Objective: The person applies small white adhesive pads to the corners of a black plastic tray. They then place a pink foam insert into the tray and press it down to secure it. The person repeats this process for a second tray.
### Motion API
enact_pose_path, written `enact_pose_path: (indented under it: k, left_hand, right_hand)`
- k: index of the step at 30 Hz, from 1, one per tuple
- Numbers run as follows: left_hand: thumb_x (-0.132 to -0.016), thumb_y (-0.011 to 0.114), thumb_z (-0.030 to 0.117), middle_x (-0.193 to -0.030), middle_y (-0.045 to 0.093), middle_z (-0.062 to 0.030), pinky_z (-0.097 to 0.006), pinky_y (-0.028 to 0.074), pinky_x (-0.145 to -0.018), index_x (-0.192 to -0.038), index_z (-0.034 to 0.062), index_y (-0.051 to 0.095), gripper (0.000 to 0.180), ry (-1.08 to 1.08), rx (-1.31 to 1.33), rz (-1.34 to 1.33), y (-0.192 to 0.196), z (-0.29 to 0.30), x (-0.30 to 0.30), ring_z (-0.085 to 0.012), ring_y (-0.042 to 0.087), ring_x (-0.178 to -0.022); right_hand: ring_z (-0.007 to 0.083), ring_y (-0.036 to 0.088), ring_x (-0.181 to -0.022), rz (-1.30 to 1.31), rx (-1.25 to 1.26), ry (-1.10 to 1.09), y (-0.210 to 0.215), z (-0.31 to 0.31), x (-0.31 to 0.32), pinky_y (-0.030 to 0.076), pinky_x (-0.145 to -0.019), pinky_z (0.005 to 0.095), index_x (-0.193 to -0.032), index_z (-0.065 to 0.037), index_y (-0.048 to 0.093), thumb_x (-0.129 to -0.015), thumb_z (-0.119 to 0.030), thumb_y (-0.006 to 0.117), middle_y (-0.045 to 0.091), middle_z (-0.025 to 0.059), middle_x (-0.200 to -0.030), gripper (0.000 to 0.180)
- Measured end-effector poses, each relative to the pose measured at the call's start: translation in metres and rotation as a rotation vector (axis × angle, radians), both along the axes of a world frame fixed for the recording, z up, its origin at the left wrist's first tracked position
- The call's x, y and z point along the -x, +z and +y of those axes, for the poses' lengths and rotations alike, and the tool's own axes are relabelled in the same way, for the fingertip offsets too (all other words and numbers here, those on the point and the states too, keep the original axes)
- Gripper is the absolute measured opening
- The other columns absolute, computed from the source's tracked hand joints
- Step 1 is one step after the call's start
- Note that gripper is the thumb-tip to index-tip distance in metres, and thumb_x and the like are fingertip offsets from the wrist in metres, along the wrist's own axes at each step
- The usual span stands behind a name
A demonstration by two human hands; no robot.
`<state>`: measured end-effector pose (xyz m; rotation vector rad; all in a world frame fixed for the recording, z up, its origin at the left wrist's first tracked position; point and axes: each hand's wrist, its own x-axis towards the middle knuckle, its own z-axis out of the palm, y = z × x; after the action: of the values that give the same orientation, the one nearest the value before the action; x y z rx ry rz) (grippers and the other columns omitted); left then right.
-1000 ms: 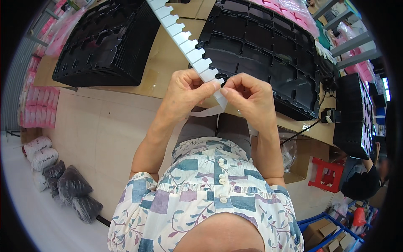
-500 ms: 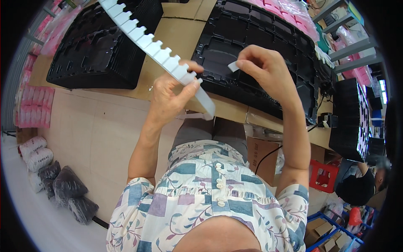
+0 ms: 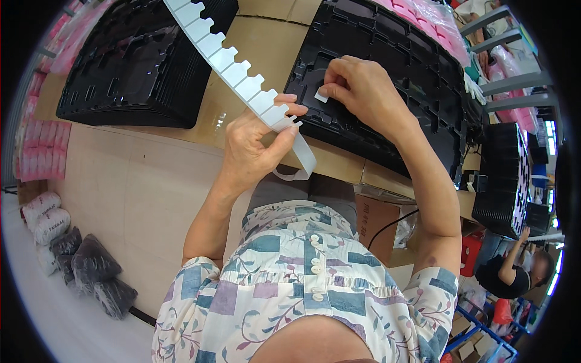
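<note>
My left hand [image 3: 257, 142] is closed on a long white strip [image 3: 233, 74] with notched tabs along one edge. One end of the strip runs up past the top of the picture, and a plain tail curls down below my fingers. Between the thumb and fingertips of my right hand [image 3: 363, 91] is a small white tab [image 3: 321, 96], pinched by its edge. That hand is over the near left part of a black plastic tray [image 3: 387, 63] with several shallow compartments. Whether the tab touches the tray I cannot tell.
A tall stack of black trays [image 3: 142, 66] stands at the left on the cardboard-covered table [image 3: 254, 42]. Pink packing sheets [image 3: 433, 27] lie beyond the tray. More stacked trays [image 3: 502, 181] are at the right, near a black adapter [image 3: 473, 181]. A co-worker [image 3: 511, 269] is at the far right.
My right hand has moved left and slightly down over the tray with the small tab. My left hand and the strip have shifted a little to the right.
</note>
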<state>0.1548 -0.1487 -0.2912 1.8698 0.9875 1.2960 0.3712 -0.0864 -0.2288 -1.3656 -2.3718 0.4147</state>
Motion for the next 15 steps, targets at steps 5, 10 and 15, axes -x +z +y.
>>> enact_pose_path:
  k: [5, 10, 15]
  left_hand:
    - [-0.083, 0.065, 0.001, -0.104, 0.074, -0.0071, -0.039, 0.051, -0.093, -0.086, 0.0012, 0.072, 0.008, 0.003, -0.005, -0.026, -0.003, 0.0013, -0.0002, -0.0256, 0.064, -0.114]
    - [-0.082, 0.065, 0.001, -0.105, 0.074, -0.0079, -0.038, 0.051, -0.092, -0.085, 0.0008, 0.072, 0.008, 0.013, 0.04, -0.062, 0.0007, -0.0004, -0.0034, -0.0257, 0.064, -0.113]
    - [-0.08, 0.068, -0.001, -0.105, 0.072, -0.0108, -0.037, 0.057, -0.083, -0.097, -0.0004, 0.072, 0.018, -0.002, -0.074, -0.03, -0.0018, 0.004, -0.0004, -0.0271, 0.066, -0.109]
  right_hand:
    - [0.0358, 0.065, -0.067, 0.022, 0.009, -0.004, 0.002, 0.001, 0.0025, 0.051, -0.065, 0.0425, -0.07, 0.001, 0.064, -0.08, -0.011, 0.066, 0.065, 0.0162, -0.068, 0.016]
    - [0.0367, 0.066, -0.07, -0.079, -0.096, 0.012, 0.0014, 0.0003, 0.0046, 0.052, -0.064, 0.0438, -0.072, 0.001, 0.065, -0.078, -0.008, 0.063, 0.065, 0.0173, -0.07, 0.011]
    - [0.0371, 0.066, -0.071, -0.145, -0.138, -0.014, 0.0007, -0.0013, 0.0098, 0.054, -0.066, 0.0451, -0.075, 0.002, 0.065, -0.078, -0.007, 0.062, 0.066, 0.0184, -0.074, 0.01]
